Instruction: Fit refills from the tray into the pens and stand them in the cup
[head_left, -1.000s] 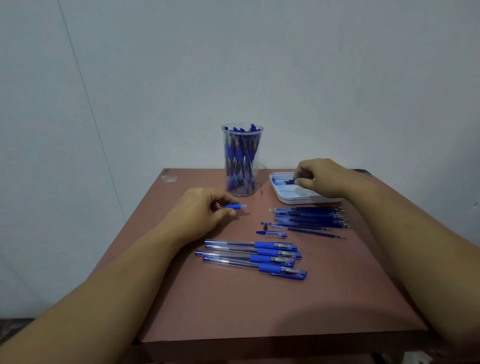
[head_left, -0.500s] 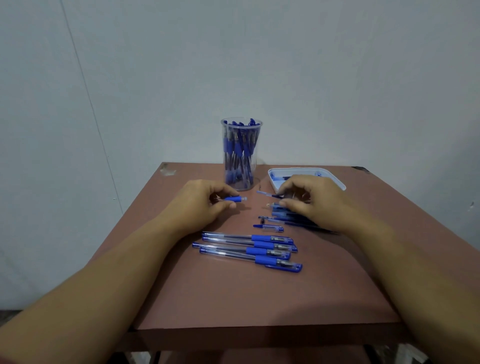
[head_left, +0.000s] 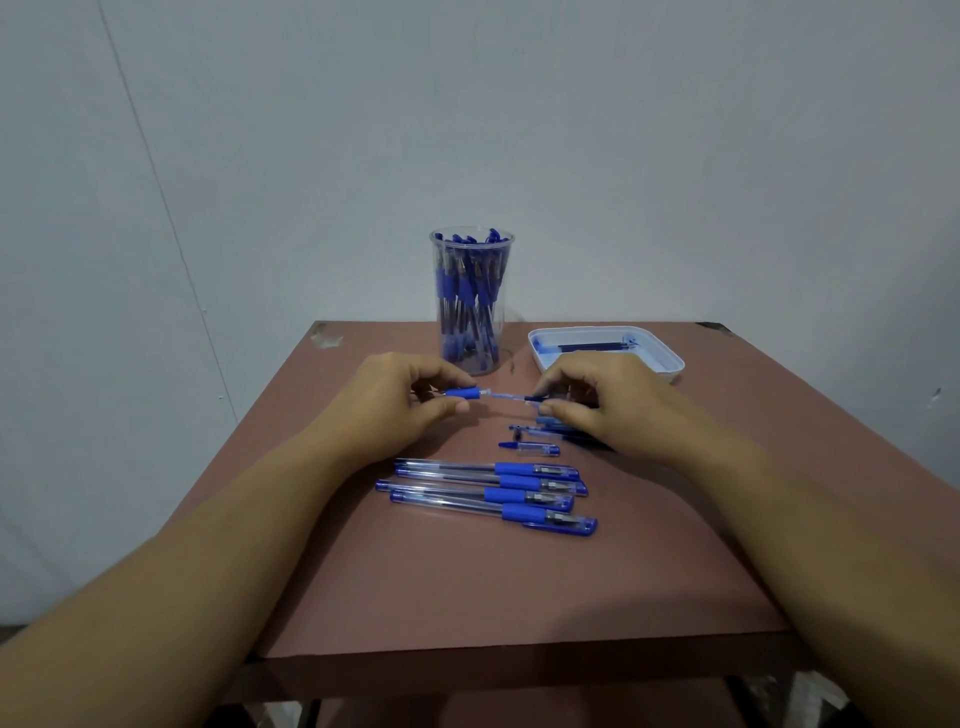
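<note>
Left hand (head_left: 395, 410) pinching blue pen grip (head_left: 461, 393); right hand (head_left: 608, 400) pinching refill (head_left: 511, 397), ends meeting, just before cup (head_left: 470, 301).

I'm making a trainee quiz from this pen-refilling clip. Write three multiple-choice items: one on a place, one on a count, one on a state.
1. Where does the cup stand? A left of the tray; B inside it; C right of it.
2. How many pens lie in the near row? A two; B four; C seven.
3. What is the left hand doing? A lying flat; B pinching a blue pen part; C reaching into the cup.
Answers: 1 A, the tray sits to its right. 2 B, four lie side by side. 3 B, while the right hand holds a refill to that part.
</note>
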